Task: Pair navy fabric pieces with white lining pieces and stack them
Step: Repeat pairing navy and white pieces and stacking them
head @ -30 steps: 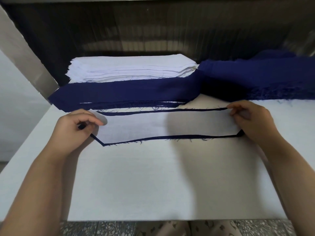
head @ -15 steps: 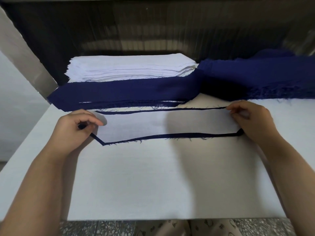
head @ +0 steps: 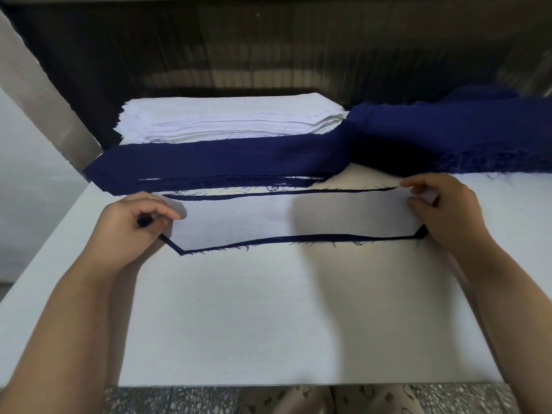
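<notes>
Almost nothing has moved in the last second: both hands keep their places at the two ends of the pair. The white lining piece lies flat on the navy piece, which shows only as a thin frayed border around it, in the middle of the desk. The left grip pinches the left end, with navy cloth showing between its curled fingers. The right grip pinches the right end of the lining between thumb and fingertips. Just behind the pair lies a stack of navy pieces, behind that a stack of white lining, and to the right a navy heap.
</notes>
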The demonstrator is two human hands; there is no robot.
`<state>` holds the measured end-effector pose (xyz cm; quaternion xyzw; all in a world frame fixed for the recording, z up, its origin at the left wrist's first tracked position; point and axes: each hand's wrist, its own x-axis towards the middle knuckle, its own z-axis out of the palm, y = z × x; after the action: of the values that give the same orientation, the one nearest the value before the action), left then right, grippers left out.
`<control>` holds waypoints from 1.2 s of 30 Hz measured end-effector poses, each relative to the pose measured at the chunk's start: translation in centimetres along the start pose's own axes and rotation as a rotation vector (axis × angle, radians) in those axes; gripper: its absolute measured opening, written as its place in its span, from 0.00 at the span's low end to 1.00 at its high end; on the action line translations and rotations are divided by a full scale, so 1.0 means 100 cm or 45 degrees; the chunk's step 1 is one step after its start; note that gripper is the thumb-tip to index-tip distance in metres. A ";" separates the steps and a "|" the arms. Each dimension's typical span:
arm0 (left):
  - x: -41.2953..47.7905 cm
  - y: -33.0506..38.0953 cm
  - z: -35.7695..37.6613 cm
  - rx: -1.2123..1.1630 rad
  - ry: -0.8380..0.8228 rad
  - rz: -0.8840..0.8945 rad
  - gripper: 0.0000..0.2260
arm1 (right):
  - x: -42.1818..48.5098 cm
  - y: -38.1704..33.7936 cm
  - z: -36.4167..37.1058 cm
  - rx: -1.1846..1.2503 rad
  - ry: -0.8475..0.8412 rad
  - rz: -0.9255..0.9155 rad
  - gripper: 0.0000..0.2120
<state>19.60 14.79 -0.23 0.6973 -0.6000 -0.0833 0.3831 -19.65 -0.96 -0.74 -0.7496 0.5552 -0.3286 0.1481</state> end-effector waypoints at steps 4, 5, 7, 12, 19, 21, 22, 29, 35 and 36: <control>0.000 0.000 0.000 0.037 0.048 -0.001 0.18 | 0.002 0.001 0.001 -0.060 -0.033 0.033 0.12; 0.001 -0.001 -0.001 0.058 0.069 -0.006 0.17 | 0.002 0.002 0.001 -0.085 -0.025 0.043 0.12; 0.002 -0.003 -0.002 0.127 0.109 -0.016 0.14 | 0.002 0.003 0.001 -0.121 0.038 0.084 0.11; 0.001 -0.003 -0.001 0.242 0.109 0.014 0.13 | 0.001 0.005 -0.002 -0.163 0.160 0.131 0.12; 0.001 -0.001 -0.001 0.105 0.001 -0.024 0.16 | -0.001 -0.006 -0.001 -0.143 0.010 -0.118 0.10; 0.001 -0.002 0.000 0.072 -0.009 -0.081 0.15 | -0.003 -0.009 0.002 -0.122 -0.097 -0.190 0.08; 0.001 -0.002 0.000 0.066 -0.004 -0.099 0.14 | -0.004 -0.009 0.003 -0.122 -0.130 -0.209 0.07; 0.001 -0.002 0.000 0.050 0.025 -0.133 0.16 | -0.004 -0.010 0.003 -0.128 -0.184 -0.167 0.07; 0.001 -0.003 -0.001 0.030 0.046 -0.117 0.14 | -0.003 -0.010 0.003 -0.141 -0.199 -0.153 0.07; 0.002 -0.003 -0.001 0.041 0.037 -0.121 0.15 | -0.003 -0.010 0.003 -0.143 -0.203 -0.154 0.07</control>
<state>19.94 14.66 -0.31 0.7323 -0.5618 -0.0817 0.3761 -18.80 -0.42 -0.49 -0.8125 0.5130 -0.2448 0.1295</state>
